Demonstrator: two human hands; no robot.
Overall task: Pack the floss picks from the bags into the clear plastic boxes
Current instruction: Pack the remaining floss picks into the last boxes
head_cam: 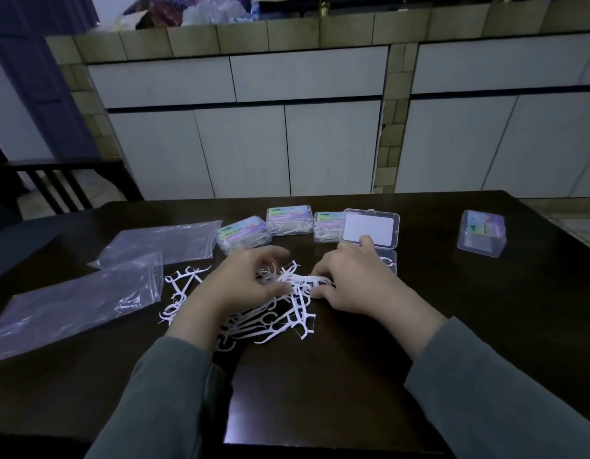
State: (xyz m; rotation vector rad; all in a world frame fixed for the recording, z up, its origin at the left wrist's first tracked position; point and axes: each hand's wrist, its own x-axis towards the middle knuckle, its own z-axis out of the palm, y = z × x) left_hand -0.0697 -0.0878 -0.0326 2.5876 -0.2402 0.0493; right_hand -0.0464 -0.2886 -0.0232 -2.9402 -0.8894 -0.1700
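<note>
On the dark bench a loose heap of white floss picks lies in front of the person, with a few more scattered to its left. Both hands work at the far edge of the heap: the left hand has its fingers curled around a few picks, and the right hand pinches a small bundle of picks at its fingertips. Just behind the right hand stands an open clear box, its lid raised. Three closed boxes filled with picks sit in a row to its left, and another box stands well apart at the right. Two flat plastic bags lie at the left.
</note>
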